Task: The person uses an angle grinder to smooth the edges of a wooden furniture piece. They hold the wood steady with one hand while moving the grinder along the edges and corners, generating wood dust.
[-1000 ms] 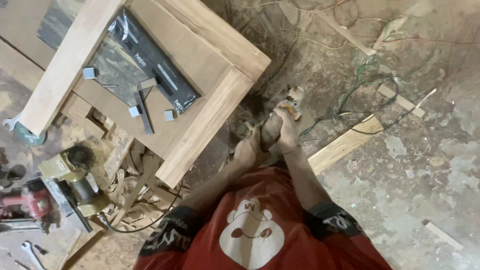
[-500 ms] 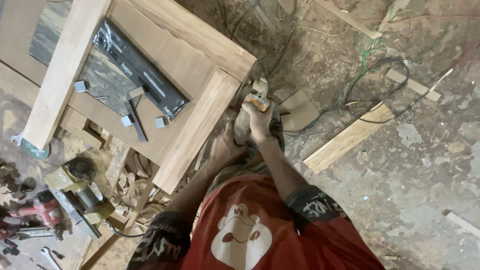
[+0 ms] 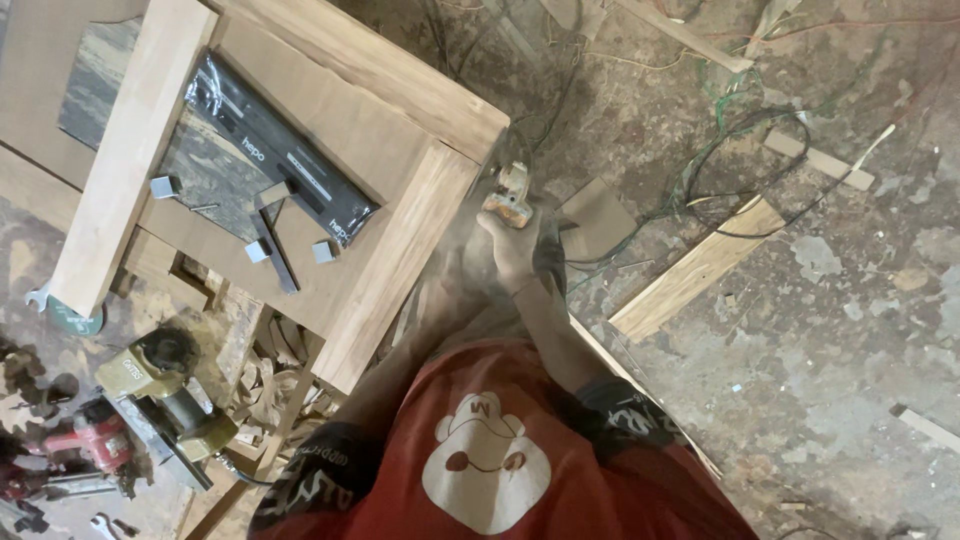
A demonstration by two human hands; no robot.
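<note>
Your right hand [image 3: 518, 250] has slid the small orange and grey power sander [image 3: 507, 196] up to the corner of the pale wooden frame [image 3: 400, 250], fingers wrapped around it. Dust now hides your left hand.

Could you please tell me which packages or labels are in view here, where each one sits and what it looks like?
Black package: long, flat, plastic-wrapped, with pale print, lying slantwise on the wooden frame.
Planer label: small pale patch on the yellow-green planer, lower left on the floor.
Shirt print: white rounded figure on the red shirt, bottom centre.
No screens or signs show.
</note>
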